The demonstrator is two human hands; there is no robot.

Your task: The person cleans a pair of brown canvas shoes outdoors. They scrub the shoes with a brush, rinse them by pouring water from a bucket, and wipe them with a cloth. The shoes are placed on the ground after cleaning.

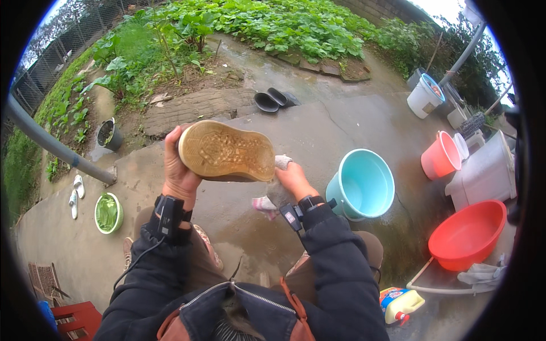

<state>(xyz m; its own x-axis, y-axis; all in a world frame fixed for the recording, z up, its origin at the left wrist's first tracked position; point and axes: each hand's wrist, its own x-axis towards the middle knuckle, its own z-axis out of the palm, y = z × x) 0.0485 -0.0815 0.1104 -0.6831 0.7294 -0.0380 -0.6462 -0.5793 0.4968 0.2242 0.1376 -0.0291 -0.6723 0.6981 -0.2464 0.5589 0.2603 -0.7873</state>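
A shoe point(228, 151) is held up before me, its worn tan rubber sole facing the camera. My left hand point(181, 168) grips it at the left end, thumb along the edge. At the other end, my right hand point(294, 179) holds a greyish cloth point(277, 192) against or close to the shoe; whether it touches is hard to tell. The cloth's pink-striped corner hangs below. The shoe's upper is mostly hidden behind the sole. To the right of my right hand stands a light blue bucket point(362, 183).
On the right are a pink bucket point(441, 155), a red basin point(467, 234), a white pipe point(439, 290) and a yellow jug point(399, 303). A basket of leaves point(108, 213) and slippers point(76, 196) lie left, near a metal pole point(59, 140). Black boots point(273, 101) lie ahead on wet concrete.
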